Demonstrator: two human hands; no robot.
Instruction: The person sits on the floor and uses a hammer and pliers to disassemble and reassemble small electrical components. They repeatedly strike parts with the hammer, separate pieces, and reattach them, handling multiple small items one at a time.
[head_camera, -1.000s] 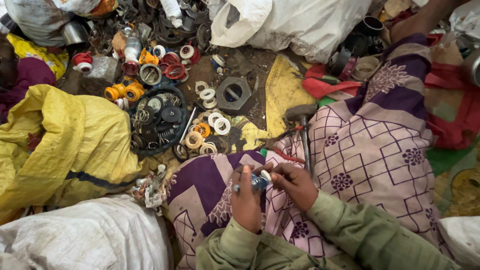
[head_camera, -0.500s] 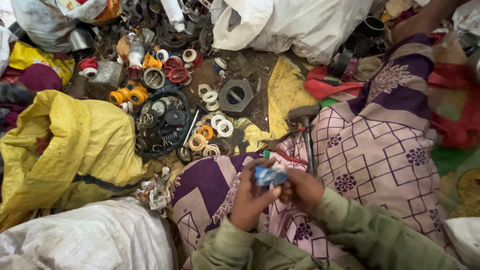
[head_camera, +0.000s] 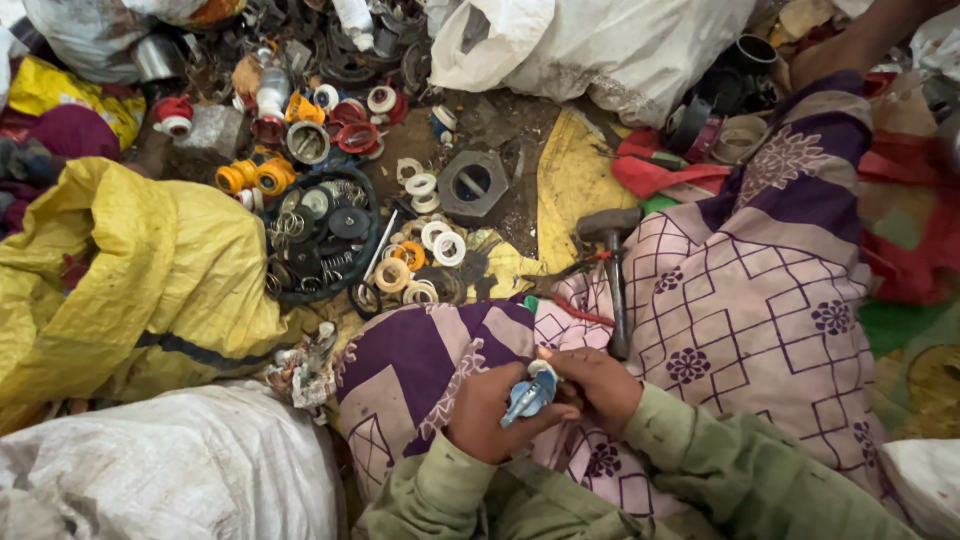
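Observation:
Both of my hands meet over my lap, which is covered by purple and pink patterned cloth (head_camera: 760, 300). My left hand (head_camera: 485, 415) and my right hand (head_camera: 598, 385) together grip a small blue and white plastic part (head_camera: 528, 395), fingers closed around it from each side. A hammer (head_camera: 612, 270) with a dark metal head lies on the cloth just above my right hand. Green sleeves cover both forearms.
A pile of small parts lies ahead: white rings (head_camera: 435, 235), orange spools (head_camera: 250, 178), red caps (head_camera: 355, 138), a grey hexagonal nut (head_camera: 472, 186), a black round tray (head_camera: 322, 235) of springs. A yellow sack (head_camera: 110, 280) sits left, white sacks (head_camera: 170, 470) below and above (head_camera: 620, 50).
The part has been turned in my hands and now sits lower, held upright between both palms. The view has shifted slightly; the hammer and pile have not moved.

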